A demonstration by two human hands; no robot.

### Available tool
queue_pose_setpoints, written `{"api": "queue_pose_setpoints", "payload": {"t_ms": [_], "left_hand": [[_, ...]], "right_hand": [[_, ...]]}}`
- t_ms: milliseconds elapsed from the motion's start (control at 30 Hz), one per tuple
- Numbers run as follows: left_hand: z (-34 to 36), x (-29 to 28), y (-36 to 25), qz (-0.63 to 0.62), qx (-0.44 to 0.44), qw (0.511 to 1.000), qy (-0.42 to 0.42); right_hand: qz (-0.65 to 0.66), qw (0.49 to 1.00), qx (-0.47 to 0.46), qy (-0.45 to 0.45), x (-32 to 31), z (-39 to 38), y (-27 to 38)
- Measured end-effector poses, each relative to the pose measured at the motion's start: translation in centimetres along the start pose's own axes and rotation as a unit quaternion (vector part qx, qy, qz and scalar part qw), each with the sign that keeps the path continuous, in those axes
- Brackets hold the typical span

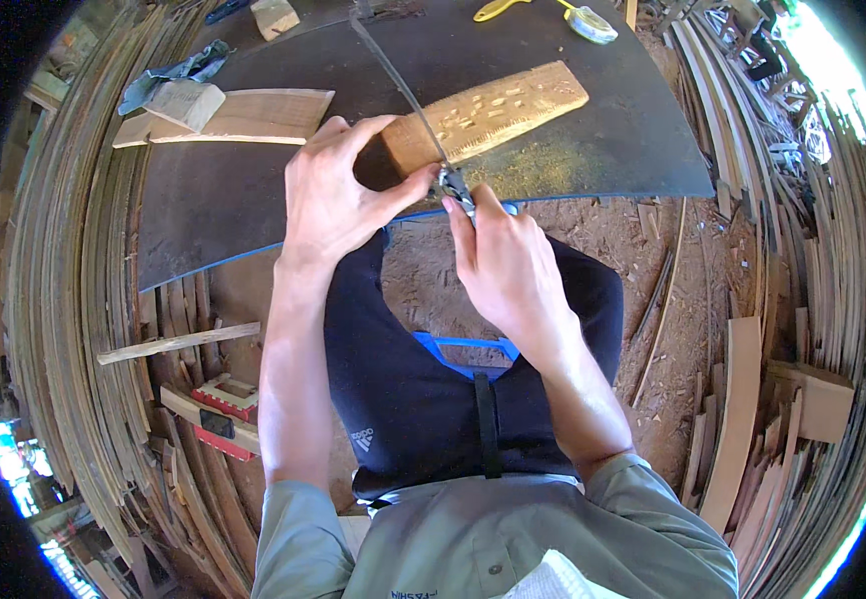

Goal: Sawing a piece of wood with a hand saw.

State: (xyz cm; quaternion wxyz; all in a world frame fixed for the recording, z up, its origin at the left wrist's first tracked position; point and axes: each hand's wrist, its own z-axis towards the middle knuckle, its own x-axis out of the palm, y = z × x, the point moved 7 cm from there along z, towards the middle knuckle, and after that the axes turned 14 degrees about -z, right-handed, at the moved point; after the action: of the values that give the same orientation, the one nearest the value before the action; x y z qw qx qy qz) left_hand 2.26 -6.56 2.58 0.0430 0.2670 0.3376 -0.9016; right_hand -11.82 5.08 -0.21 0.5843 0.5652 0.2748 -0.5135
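Observation:
A brown wooden block lies slantwise on the dark tabletop, with small notches on its top and a row of fine cuts along its near edge. My left hand curves round the block's left end, thumb on the near side and forefinger at the far corner. A thin, long saw, which looks like a hacksaw, crosses the block near that end. My right hand is closed round its handle, close to the table's front edge; the handle is mostly covered by my fingers. Whether the blade sits in a cut cannot be made out.
Sawdust is scattered beside the block. On the dark table lie a flat board, a small block, a cloth, another block and a yellow-handled brush. Stacked wood strips line both sides.

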Motion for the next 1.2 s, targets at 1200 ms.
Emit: {"api": "queue_pose_setpoints", "payload": {"t_ms": [1200], "left_hand": [[-0.1,0.1,0.8,-0.041,-0.03,0.999,0.016]], "right_hand": [[0.081,0.997,-0.009,-0.009,0.5,-1.1,-1.1]]}}
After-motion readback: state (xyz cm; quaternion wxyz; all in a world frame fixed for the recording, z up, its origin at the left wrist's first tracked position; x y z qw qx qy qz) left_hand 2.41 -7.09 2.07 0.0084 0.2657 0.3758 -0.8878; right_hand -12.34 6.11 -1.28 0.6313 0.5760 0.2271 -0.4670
